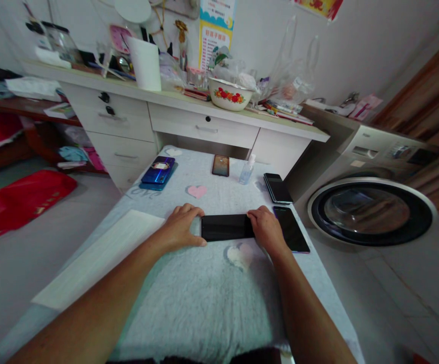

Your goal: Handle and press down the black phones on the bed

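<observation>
A black smartphone (227, 227) lies crosswise on the cloth, dark screen facing up. My left hand (183, 227) holds its left end, fingers at the far corner and thumb at the near one. At the other end, my right hand (266, 227) is closed on the phone, with the fingers bent over its edge. Just right of that hand lies another dark-screened phone (293, 230). Behind it are stacked phones (279, 188). Farther off stand a clear spray bottle (247, 171) and a brown phone-shaped item (221, 166). Blue phones (158, 171) lie stacked at the back left.
A grey cloth with hearts covers the table (189, 303). A white sheet (101, 258) lies at its left. Behind stands a white desk (204, 124) bearing a flowered bowl (230, 95) and a paper roll (144, 64). To the right is a washing machine (355, 151).
</observation>
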A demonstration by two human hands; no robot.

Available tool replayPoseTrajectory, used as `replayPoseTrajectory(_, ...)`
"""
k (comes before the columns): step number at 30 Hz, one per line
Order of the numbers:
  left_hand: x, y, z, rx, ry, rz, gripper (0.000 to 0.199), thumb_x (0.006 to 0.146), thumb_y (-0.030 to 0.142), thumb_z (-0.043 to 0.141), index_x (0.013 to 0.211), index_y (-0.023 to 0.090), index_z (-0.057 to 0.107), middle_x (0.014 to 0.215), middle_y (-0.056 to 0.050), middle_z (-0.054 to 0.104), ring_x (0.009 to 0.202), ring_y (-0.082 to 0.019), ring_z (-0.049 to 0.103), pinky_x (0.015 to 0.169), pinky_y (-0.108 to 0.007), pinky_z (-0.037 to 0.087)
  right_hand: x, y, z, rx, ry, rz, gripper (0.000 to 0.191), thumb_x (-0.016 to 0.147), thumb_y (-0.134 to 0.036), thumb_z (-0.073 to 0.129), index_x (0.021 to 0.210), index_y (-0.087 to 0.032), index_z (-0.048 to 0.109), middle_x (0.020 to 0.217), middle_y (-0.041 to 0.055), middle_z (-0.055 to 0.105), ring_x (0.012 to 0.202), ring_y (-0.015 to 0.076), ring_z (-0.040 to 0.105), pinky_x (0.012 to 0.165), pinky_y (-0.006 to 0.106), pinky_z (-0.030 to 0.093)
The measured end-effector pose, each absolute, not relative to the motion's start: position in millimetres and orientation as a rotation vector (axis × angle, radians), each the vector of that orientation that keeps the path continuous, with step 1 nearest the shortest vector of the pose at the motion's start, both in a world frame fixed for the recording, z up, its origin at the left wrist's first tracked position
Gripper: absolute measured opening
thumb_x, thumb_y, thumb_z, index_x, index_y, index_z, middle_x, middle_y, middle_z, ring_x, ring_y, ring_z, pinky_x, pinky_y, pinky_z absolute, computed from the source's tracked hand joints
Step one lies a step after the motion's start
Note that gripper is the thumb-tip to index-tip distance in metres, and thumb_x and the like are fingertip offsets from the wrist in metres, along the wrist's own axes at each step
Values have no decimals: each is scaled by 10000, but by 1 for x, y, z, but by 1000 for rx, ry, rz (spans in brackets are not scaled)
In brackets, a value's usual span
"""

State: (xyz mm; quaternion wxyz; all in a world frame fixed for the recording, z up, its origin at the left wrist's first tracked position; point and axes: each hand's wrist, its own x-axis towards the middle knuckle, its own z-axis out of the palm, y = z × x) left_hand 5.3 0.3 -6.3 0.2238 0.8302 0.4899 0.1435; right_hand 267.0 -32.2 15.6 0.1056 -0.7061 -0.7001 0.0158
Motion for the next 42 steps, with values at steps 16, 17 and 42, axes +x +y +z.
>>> replayPoseTrajectory(16,4,1,-7,2312,1332,410,695,537,495,746,1149,236,543,1158,-75,514,1098,-310,458,924,-392,402,279,-49,31,-2175,-2098,260,249,890,-225,481,971,-210,716,1017,71,705,975,183,619,821,249,380)
replayPoseTrajectory(17,4,2,-8,2314,1328,411,702,536,501,745,1152,233,543,1163,-77,513,1104,-311,456,929,-393,400,279,-51,31,-2166,-2100,273,250,888,-222,481,970,-206,716,1013,73,707,980,182,619,824,247,380)
replayPoseTrajectory(42,4,1,-6,2297,1319,410,675,539,487,742,1139,254,539,1163,-64,506,1119,-312,450,943,-395,392,278,-34,21,-2160,-2067,157,263,918,-201,446,999,-214,696,1026,62,673,947,162,600,800,237,359)
